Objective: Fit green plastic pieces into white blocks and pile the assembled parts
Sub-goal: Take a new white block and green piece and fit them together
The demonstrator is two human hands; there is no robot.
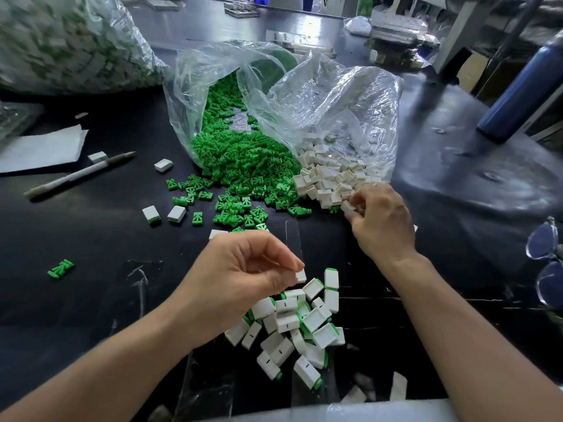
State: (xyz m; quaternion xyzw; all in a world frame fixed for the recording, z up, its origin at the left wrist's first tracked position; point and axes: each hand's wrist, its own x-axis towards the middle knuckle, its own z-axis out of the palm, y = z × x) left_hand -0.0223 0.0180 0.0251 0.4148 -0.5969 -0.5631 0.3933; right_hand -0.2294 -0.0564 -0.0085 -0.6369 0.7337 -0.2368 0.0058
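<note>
Green plastic pieces [240,161] spill from a clear bag onto the black table. White blocks [327,178] spill from a second clear bag to their right. A pile of assembled parts [300,324], white with green ends, lies near the front edge. My left hand [240,275] hovers just above that pile and pinches one white part [301,276] between thumb and fingertips. My right hand [379,222] reaches into the near edge of the white blocks, its curled fingers closing on a white block [346,205].
A big clear bag of assembled parts [70,44] fills the far left. A pen [79,175], white paper [39,149] and stray blocks [163,164] lie left. A loose green piece [61,268] sits alone. A blue bottle [518,92] stands right; glasses [545,263] lie at the right edge.
</note>
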